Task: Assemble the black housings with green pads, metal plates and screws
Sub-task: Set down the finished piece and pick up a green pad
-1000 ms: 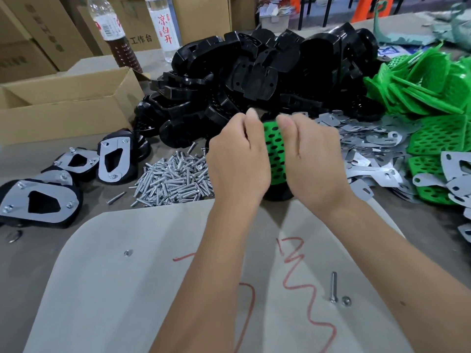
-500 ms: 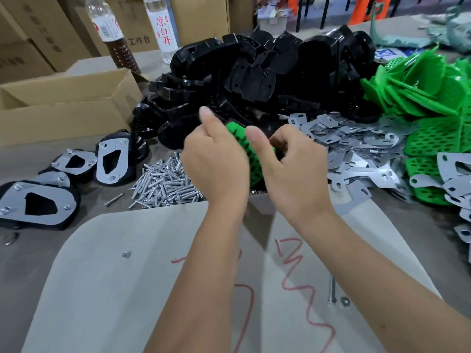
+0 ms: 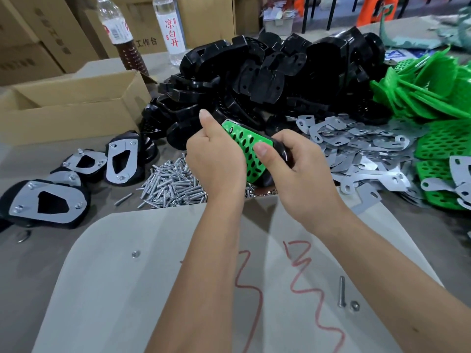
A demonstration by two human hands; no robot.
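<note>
Both hands hold one black housing [image 3: 281, 159] with a perforated green pad [image 3: 244, 141] lying on its top face, lifted above the table centre. My left hand [image 3: 216, 161] grips its left end, thumb up along the edge. My right hand [image 3: 293, 169] grips the right end, thumb pressing on the green pad. Behind is a big heap of black housings [image 3: 267, 80]. Green pads [image 3: 433, 98] pile up at the right, metal plates [image 3: 356, 146] lie beside them, and a heap of screws [image 3: 170, 182] sits left of my hands.
Several finished housings with metal plates [image 3: 46, 202] lie at the left. An open cardboard box [image 3: 71, 108] stands behind them, with two bottles [image 3: 170, 29] further back. A pale board [image 3: 153, 289] with red scribbles lies in front, with a loose screw and nut [image 3: 342, 291] on it.
The housing with the green pad has been turned from upright to tilted flatter, its pad face towards me. Both hands shifted left and down, and my right thumb came onto the pad.
</note>
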